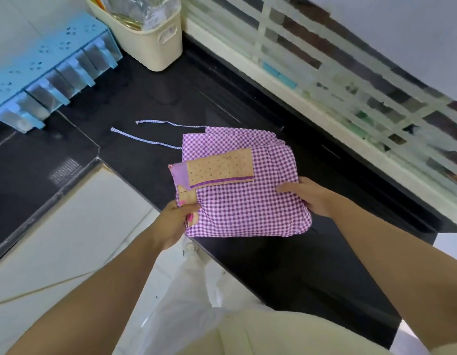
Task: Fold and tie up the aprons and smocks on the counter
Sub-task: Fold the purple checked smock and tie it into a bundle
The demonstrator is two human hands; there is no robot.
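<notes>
Apron (244,203), purple gingham, folded into a thick square, sits at the near edge of the black desk (145,98); fingers of the left hand (174,221) pinch its near-left corner, fingers of the right hand (309,197) clamp the right edge. Two strings (145,138) trail loose behind it, so I'd guess a careless lift lets the layers slide apart.

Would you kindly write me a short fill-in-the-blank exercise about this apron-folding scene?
The folded apron is checked white and ____.
Its ____ loose strings lie on the counter.
The left hand and right hand both hold the ____.
Missing words: purple; two; apron.
</notes>
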